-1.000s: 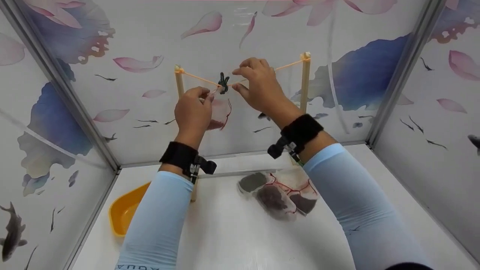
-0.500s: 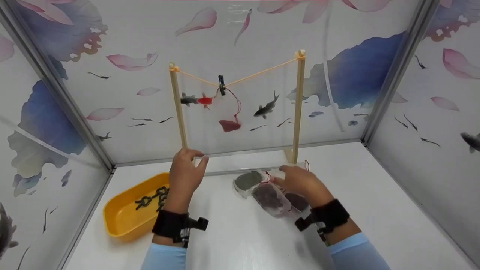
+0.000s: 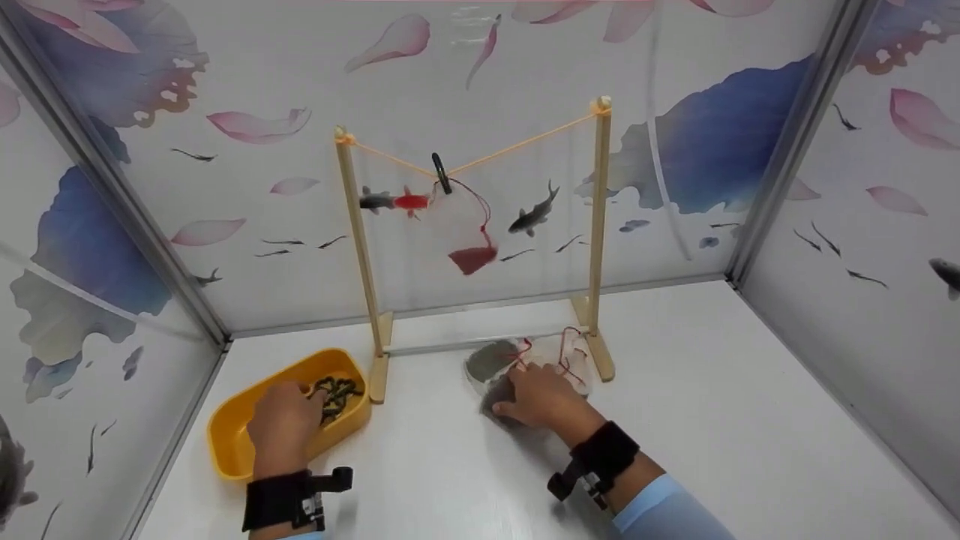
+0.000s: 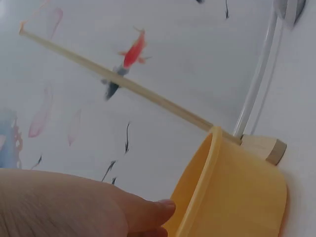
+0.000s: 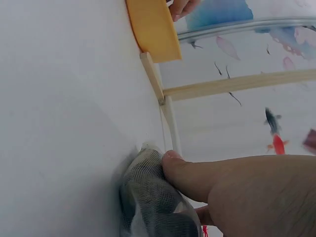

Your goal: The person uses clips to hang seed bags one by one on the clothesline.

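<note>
In the head view my left hand (image 3: 285, 420) is inside the yellow tray (image 3: 225, 442), its fingers beside several dark green clips (image 3: 335, 400). Most of its fingertips are hidden, so whether they pinch a clip cannot be told. My right hand (image 3: 544, 397) grips a mesh drawstring bag with dark contents (image 3: 501, 399) on the table; the right wrist view shows my thumb on this dark mesh bag (image 5: 153, 192). Beside it lie another bag with grey-green contents (image 3: 487, 361) and a pale bag with red cord (image 3: 577, 367).
A wooden stand with two posts (image 3: 598, 225) carries a slack orange string (image 3: 525, 145). From it a dark clip (image 3: 440, 172) holds a sheer bag with dark red contents (image 3: 472, 259). Printed wall panels (image 3: 480, 97) enclose the back and sides of the white table (image 3: 675, 375).
Both hands have come down from the clip on the string. The left has gone into the yellow tray, the right onto the bags. The hanging bag has swung slightly right.
</note>
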Action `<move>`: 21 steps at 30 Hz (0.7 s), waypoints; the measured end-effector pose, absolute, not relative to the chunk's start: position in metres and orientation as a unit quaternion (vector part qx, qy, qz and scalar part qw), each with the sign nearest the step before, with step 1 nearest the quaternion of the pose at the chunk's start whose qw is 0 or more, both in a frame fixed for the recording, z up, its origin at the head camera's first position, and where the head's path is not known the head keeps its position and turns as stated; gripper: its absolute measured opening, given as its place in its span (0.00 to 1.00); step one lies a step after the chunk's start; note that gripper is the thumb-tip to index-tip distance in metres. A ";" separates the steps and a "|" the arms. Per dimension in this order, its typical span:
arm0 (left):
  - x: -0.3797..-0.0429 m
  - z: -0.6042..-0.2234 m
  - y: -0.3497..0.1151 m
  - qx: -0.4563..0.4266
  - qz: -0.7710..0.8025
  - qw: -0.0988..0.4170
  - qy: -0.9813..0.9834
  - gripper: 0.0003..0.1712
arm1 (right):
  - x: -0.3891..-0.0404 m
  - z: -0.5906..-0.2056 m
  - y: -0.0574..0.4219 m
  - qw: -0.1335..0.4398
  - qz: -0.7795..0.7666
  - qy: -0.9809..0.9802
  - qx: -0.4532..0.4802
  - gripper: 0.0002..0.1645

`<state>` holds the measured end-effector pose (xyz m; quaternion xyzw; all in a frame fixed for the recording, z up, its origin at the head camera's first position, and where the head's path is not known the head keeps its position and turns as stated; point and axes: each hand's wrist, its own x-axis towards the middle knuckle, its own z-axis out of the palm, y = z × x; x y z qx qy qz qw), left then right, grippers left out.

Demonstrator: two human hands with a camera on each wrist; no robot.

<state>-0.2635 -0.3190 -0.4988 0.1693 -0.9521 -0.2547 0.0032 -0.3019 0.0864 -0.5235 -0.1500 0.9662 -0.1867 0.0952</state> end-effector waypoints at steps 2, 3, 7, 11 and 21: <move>-0.263 -0.500 -0.327 0.185 -0.244 -0.016 -0.952 0.32 | -0.303 -0.525 0.072 0.090 -0.180 0.965 -0.169 0.41; -0.263 -0.500 -0.329 0.192 -0.241 -0.025 -0.951 0.32 | -0.304 -0.526 0.064 0.086 -0.175 0.964 -0.180 0.41; -0.265 -0.501 -0.336 0.199 -0.234 -0.055 -0.950 0.34 | -0.308 -0.531 0.034 0.088 -0.153 0.957 -0.230 0.43; -0.266 -0.504 -0.341 0.200 -0.237 -0.073 -0.948 0.36 | -0.311 -0.536 0.012 0.084 -0.142 0.946 -0.279 0.42; -0.263 -0.514 -0.358 0.233 -0.218 -0.085 -0.944 0.32 | -0.306 -0.528 0.041 -0.003 -0.170 0.914 -0.368 0.28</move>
